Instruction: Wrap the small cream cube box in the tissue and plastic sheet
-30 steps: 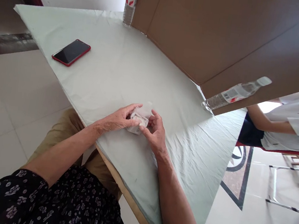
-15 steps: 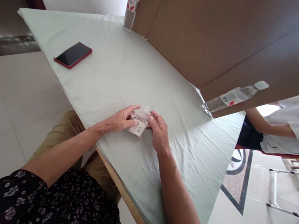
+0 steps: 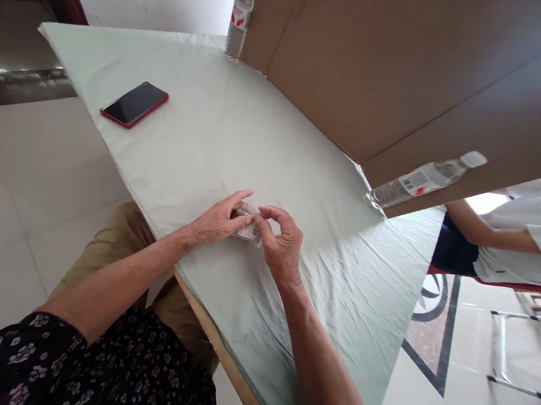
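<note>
A small flat packet (image 3: 249,231) in clear plastic, with a pale printed label, lies low over the cloth-covered table. My left hand (image 3: 219,220) grips its left side, thumb pressed on top and index finger stretched along the far edge. At the packet's right end, my right hand (image 3: 282,242) has thumb and index finger pinched together on the clear plastic. The fingers cover much of the packet, so its contents cannot be made out.
A phone in a red case (image 3: 134,105) lies toward the table's left edge. One water bottle (image 3: 240,16) stands by a tall brown cardboard panel (image 3: 368,63); another bottle (image 3: 423,181) leans against it. Someone in a white shirt (image 3: 521,229) sits beyond the right edge.
My right hand has moved left and its thumb and index finger have closed on the plastic. The clear flap that stood up at the far side now lies down over the label.
</note>
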A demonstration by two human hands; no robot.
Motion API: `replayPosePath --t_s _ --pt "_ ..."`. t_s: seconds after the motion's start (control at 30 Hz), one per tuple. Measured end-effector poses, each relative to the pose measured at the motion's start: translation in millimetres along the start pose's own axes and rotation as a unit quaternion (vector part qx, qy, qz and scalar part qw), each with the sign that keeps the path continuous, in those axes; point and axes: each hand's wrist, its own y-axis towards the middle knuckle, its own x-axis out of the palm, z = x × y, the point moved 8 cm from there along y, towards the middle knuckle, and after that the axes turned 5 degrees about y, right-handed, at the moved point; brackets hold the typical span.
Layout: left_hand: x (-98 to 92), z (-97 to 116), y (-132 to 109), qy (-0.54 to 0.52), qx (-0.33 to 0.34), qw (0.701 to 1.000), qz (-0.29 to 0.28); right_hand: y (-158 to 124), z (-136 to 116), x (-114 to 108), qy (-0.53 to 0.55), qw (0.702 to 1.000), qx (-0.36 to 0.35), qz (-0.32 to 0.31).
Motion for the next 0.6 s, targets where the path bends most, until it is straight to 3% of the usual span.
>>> replayPosePath --t_s 0.37,0.47,0.6 --pt "-5.8 6 -4 0.083 0.05 0.995 0.035 -11 -17 5 -0.11 0.979 -0.17 -0.028" --pt "-6.7 5 -2 0.058 0.039 0.997 0.029 -14 -25 9 -0.162 0.961 -0.218 -0.054" --pt "-7.3 1 0 -0.011 0.006 1.0 0.014 -17 -30 10 -0.169 0.955 -0.225 -0.092"
